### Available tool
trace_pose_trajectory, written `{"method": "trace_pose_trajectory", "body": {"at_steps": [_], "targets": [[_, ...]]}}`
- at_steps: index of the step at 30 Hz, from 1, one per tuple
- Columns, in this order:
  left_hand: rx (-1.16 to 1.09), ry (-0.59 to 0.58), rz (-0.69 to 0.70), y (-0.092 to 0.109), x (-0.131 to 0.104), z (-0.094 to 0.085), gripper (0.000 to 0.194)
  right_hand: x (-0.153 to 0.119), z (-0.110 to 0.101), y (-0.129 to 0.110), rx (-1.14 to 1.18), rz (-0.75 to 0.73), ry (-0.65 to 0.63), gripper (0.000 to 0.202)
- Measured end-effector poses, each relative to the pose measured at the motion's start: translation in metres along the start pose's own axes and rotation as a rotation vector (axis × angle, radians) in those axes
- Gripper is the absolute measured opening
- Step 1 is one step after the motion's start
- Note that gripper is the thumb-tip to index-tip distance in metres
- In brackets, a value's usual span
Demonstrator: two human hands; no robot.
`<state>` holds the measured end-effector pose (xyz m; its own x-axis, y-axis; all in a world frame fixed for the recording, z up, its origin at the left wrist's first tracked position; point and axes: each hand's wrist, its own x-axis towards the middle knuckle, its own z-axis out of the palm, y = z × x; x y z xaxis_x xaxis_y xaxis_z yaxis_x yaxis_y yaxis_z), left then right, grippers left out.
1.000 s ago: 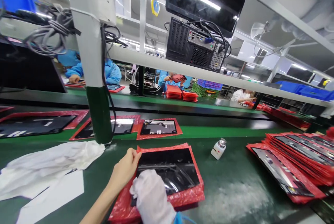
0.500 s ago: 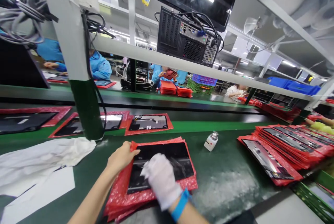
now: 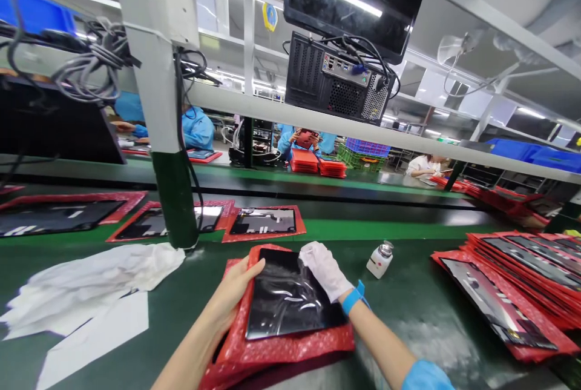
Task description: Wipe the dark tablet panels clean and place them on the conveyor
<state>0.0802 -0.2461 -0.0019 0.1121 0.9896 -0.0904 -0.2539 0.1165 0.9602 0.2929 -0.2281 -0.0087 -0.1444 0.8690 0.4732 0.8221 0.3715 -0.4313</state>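
Observation:
A glossy black screen panel (image 3: 295, 299) lies tilted on red bubble-wrap sheets (image 3: 290, 347), a stack of them, in front of me. My bare left hand (image 3: 236, 287) grips the upper left edge of the top red sheet and panel, its thumb on the panel's corner. In a white glove, my right hand (image 3: 325, 269) rests on the panel's upper right part, fingers bent together; whether a cloth is in them is hard to make out. A blue band (image 3: 354, 298) circles the right wrist. The white pump bottle (image 3: 380, 259) stands to the right.
White cloths (image 3: 100, 272) lie left, beside a post (image 3: 175, 196). Panels on red wrap (image 3: 263, 221) line the green belt behind. A stack of wrapped panels (image 3: 521, 281) is at right. A computer case (image 3: 338, 78) hangs overhead; people in blue sit across.
The panel and top red sheet are now tilted up, raised on the left side by my left hand. My gloved right hand has moved from the panel's middle to its upper right.

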Motion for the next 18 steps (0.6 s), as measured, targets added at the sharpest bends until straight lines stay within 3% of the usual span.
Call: {"method": "trace_pose_trajectory", "body": {"at_steps": [5,9,12,14,16,18], "targets": [[-0.315,0.073,-0.135,-0.002,-0.010,-0.008,0.036,0.019,-0.027,-0.003,-0.018,-0.213,-0.194,0.015],[-0.401,0.100,-0.183,0.003,-0.019,-0.009,0.025,0.012,-0.065,-0.019,-0.074,-0.282,-0.176,0.025],[-0.386,0.106,-0.186,0.005,-0.023,-0.009,0.021,-0.002,-0.106,-0.037,-0.133,-0.300,0.012,0.022],[-0.391,0.110,-0.224,0.005,-0.024,-0.008,0.019,-0.013,-0.123,-0.048,-0.151,-0.341,0.233,0.021],[-0.405,0.118,-0.270,0.003,-0.027,-0.007,0.020,-0.027,-0.121,-0.054,-0.165,-0.411,0.437,0.026],[-0.430,0.109,-0.315,0.000,-0.031,-0.007,0.020,-0.044,-0.098,-0.053,-0.178,-0.473,0.484,0.038]]}}
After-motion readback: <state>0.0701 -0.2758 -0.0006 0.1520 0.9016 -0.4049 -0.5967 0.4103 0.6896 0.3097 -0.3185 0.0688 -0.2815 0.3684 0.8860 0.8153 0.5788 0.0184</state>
